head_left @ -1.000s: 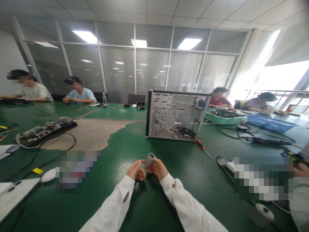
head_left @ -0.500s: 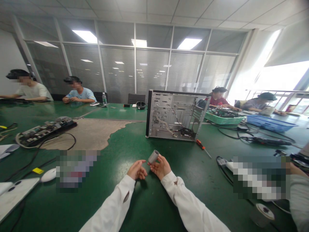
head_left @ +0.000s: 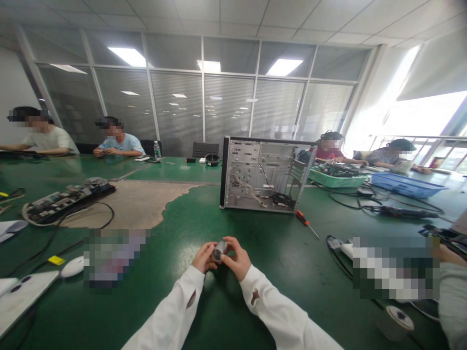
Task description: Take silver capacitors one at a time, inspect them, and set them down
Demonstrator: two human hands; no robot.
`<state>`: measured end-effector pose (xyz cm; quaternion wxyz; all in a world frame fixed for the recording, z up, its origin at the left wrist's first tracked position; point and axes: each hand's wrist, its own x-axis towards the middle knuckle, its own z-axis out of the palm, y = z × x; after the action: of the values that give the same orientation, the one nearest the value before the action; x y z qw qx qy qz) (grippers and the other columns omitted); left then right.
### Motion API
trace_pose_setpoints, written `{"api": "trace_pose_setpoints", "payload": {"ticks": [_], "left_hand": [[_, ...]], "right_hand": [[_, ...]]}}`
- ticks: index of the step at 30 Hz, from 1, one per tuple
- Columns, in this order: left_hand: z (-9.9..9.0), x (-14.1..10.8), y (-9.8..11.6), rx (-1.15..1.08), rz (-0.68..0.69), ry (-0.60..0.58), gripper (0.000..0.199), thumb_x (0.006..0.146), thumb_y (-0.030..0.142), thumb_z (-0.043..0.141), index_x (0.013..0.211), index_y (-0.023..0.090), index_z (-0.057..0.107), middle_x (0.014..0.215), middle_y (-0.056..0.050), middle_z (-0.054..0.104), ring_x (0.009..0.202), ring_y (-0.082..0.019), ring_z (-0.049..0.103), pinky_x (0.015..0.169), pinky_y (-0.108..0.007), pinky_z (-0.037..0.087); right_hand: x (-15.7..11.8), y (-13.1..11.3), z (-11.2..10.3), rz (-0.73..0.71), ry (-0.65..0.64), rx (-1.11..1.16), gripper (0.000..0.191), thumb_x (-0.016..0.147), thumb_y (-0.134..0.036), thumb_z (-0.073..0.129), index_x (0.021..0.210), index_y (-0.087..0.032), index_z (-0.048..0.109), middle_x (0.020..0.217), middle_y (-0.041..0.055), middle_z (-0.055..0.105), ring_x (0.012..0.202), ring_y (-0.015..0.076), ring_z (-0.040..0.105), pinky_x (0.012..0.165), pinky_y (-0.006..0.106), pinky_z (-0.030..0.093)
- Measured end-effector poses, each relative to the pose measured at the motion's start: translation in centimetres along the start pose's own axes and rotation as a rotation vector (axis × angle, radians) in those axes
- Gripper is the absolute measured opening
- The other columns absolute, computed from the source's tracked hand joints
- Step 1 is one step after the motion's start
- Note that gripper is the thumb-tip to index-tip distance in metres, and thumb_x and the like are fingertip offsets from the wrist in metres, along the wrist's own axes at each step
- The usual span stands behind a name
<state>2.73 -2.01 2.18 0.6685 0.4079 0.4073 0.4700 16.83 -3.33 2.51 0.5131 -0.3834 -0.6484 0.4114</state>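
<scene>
Fingers of the left hand (head_left: 203, 258) and the right hand (head_left: 236, 259) close together on a short grey cylinder (head_left: 220, 250), gripping it from both sides just above the table, its metal end showing between them (its long axis seems to tilt up and away, though the fingers hide enough that the exact line is hard to tell). Neither hand is clearly nearer, as the cylinder sits about midway between the palms. White sleeves (head_left: 171, 311) run back toward the camera across the green table (head_left: 292, 253). Ahead, an open computer case (head_left: 266, 175) stands upright, with a red-handled screwdriver (head_left: 302, 218) lying just beside its right corner. A second grey cylinder (head_left: 396, 323) lies at the lower right, a circuit board assembly (head_left: 65, 199) sits off to the left, and a co-worker in a blue shirt (head_left: 118, 145) sits at the far table
</scene>
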Motion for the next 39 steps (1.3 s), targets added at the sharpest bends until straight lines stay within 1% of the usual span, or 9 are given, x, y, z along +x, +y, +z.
{"api": "trace_pose_setpoints", "payload": {"ticks": [3,6,9,13,18,25,29,34,39], "left_hand": [[-0.1,0.2,-0.4,0.016,0.011,0.005,0.036,0.064,0.044,0.054,0.086,0.017,0.046,0.062,0.000,0.058,0.049,-0.012,0.056,0.039,-0.020,0.041],[-0.2,0.4,-0.7,0.022,0.050,0.011,0.047,0.056,0.048,0.060,0.087,0.016,0.046,0.066,-0.002,0.059,0.058,-0.015,0.058,0.044,-0.022,0.043],[-0.2,0.4,-1.0,0.058,0.102,0.013,0.053,0.049,0.046,0.066,0.087,0.016,0.045,0.068,-0.003,0.061,0.057,-0.016,0.059,0.050,-0.025,0.044],[-0.2,0.2,-1.2,0.170,0.180,0.013,0.055,0.047,0.040,0.069,0.088,0.016,0.042,0.070,-0.005,0.063,0.054,-0.017,0.059,0.053,-0.029,0.045],[-0.1,-0.1,-1.2,0.211,0.292,0.003,0.054,0.046,0.030,0.071,0.088,0.017,0.039,0.076,-0.006,0.064,0.070,-0.019,0.060,0.068,-0.033,0.045],[0.1,-0.6,-0.6,0.260,0.348,0.014,0.047,0.048,0.029,0.069,0.083,0.018,0.039,0.068,0.000,0.062,0.066,-0.016,0.059,0.065,-0.028,0.043],[0.3,-0.8,-0.4,0.312,0.404,0.022,0.045,0.049,0.024,0.069,0.081,0.019,0.037,0.073,-0.001,0.062,0.069,-0.017,0.058,0.066,-0.027,0.041],[0.3,-0.7,-0.5,0.389,0.491,0.087,0.041,0.048,0.019,0.067,0.077,0.020,0.037,0.101,-0.009,0.058,0.087,-0.020,0.054,0.074,-0.029,0.039],[-0.2,-0.3,-1.0,0.503,0.450,0.044,0.039,0.053,0.016,0.064,0.079,0.021,0.035,0.090,-0.008,0.061,0.082,-0.020,0.056,0.070,-0.029,0.040]], "right_hand": [[-0.4,-0.4,0.0,-0.092,0.022,-0.190,0.054,0.058,-0.021,0.057,0.109,-0.023,0.036,0.091,0.0035,0.050,0.076,0.0151,0.049,0.051,0.022,0.044],[-0.7,-0.6,0.2,-0.148,0.053,-0.288,0.066,0.056,-0.022,0.058,0.115,-0.021,0.029,0.097,0.0064,0.047,0.081,0.0172,0.048,0.052,0.024,0.045],[-0.9,-0.6,0.5,-0.231,0.058,-0.369,0.071,0.055,-0.021,0.059,0.118,-0.019,0.027,0.101,0.0089,0.045,0.085,0.0194,0.047,0.058,0.028,0.045],[-1.1,-0.8,0.7,-0.327,0.040,-0.486,0.071,0.055,-0.021,0.058,0.119,-0.017,0.027,0.104,0.0112,0.044,0.092,0.0234,0.044,0.071,0.036,0.043],[-1.2,-1.3,0.6,-0.409,-0.009,-0.558,0.070,0.057,-0.020,0.058,0.119,-0.017,0.027,0.109,0.0112,0.044,0.096,0.0238,0.041,0.076,0.038,0.041],[-1.0,-2.2,0.4,-0.575,-0.057,-0.664,0.065,0.063,-0.014,0.050,0.122,-0.018,0.024,0.117,0.0084,0.042,0.105,0.0214,0.037,0.087,0.039,0.035],[-1.1,-2.2,0.4,-0.571,-0.047,-0.653,0.069,0.059,-0.009,0.046,0.123,-0.017,0.021,0.122,0.0087,0.037,0.110,0.0220,0.032,0.090,0.041,0.032],[-1.3,-1.9,0.4,-0.464,-0.010,-0.553,0.071,0.054,-0.007,0.045,0.121,-0.016,0.024,0.120,0.0094,0.036,0.109,0.0236,0.032,0.086,0.041,0.036],[-1.2,-1.9,0.3,-0.417,0.036,-0.424,0.059,0.054,-0.007,0.044,0.111,-0.018,0.038,0.115,0.0089,0.041,0.105,0.0228,0.036,0.070,0.032,0.044]]}}
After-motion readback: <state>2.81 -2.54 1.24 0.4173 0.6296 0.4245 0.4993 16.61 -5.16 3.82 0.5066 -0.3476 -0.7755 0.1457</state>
